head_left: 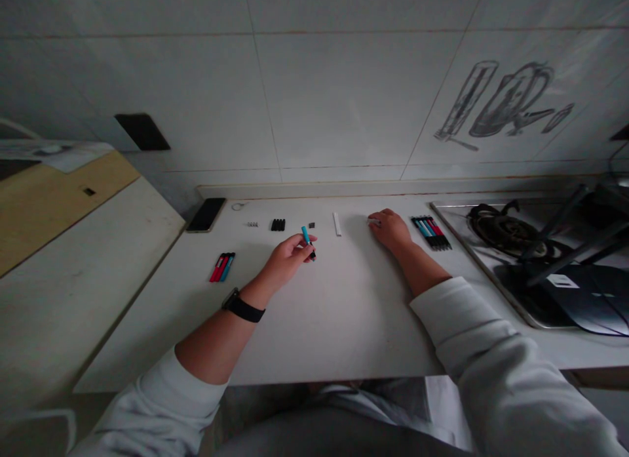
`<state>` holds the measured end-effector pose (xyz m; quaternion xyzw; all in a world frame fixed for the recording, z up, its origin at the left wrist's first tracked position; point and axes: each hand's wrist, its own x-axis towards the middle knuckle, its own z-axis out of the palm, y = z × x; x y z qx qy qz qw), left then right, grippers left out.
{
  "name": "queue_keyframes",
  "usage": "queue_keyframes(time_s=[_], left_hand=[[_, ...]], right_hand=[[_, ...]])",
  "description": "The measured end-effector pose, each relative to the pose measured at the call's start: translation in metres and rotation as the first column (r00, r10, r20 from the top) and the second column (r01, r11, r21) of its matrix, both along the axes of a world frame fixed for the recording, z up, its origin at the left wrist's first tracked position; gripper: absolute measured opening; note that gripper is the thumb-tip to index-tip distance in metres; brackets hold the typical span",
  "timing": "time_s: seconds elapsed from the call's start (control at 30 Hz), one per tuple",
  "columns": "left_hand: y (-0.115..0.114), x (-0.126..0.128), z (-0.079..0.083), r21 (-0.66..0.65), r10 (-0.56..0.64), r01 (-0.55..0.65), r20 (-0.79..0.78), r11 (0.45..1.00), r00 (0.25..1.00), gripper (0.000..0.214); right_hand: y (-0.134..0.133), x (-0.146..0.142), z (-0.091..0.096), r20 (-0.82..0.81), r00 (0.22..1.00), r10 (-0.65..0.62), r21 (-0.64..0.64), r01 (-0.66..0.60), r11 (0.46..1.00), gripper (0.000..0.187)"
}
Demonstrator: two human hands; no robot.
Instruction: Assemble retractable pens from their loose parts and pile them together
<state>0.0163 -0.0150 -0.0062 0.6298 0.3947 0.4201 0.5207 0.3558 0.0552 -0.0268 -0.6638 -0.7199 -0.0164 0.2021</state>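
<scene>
My left hand point(289, 255) is closed in a pinch around a pen point(305, 234) with a light-blue barrel and a black lower end, held tilted above the counter. My right hand point(390, 229) rests on the counter with its fingers curled; a small pale piece shows at the fingertips, too small to name. Between the hands lie a thin white stick point(337, 224) and a few tiny dark parts point(311, 225). Farther left are several short black pieces point(278, 225), small springs point(252, 225), and red and blue pen barrels point(222, 267). Beside my right hand several pens point(431, 233) lie in a row.
A phone point(206, 215) and a small ring point(238, 206) lie at the back left of the white counter point(324, 326). To the right, a gas stove point(508, 231) holds a dark object with legs point(565, 280). The tiled wall point(334, 103) rises behind.
</scene>
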Motion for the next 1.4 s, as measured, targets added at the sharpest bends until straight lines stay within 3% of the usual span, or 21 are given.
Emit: queue_keyframes(time_s=[0.43, 0.77, 0.97, 1.3, 1.4], left_hand=[[0.001, 0.0, -0.001, 0.0, 0.002, -0.002, -0.017, 1.0, 1.0, 0.034], [0.002, -0.003, -0.003, 0.02, 0.007, -0.005, -0.07, 1.0, 0.998, 0.037], [0.004, -0.003, -0.01, 0.033, 0.007, -0.004, -0.103, 0.999, 0.995, 0.035], [0.001, 0.0, -0.008, 0.107, 0.015, 0.005, -0.192, 0.994, 0.981, 0.029], [0.001, -0.001, -0.008, 0.151, 0.02, 0.013, -0.21, 0.988, 0.978, 0.029]], right_hand=[[-0.019, -0.002, 0.015, 0.132, 0.991, 0.011, -0.133, 0.007, 0.991, 0.024], [-0.02, -0.005, 0.018, 0.115, 0.992, 0.055, -0.174, -0.035, 0.984, 0.023], [-0.019, -0.006, 0.014, 0.01, 1.0, 0.024, -0.105, -0.023, 0.994, 0.02], [-0.017, -0.001, 0.013, -0.079, 0.99, 0.121, -0.051, -0.125, 0.991, 0.017], [-0.019, -0.006, 0.015, -0.199, 0.973, 0.116, -0.027, -0.124, 0.992, 0.017]])
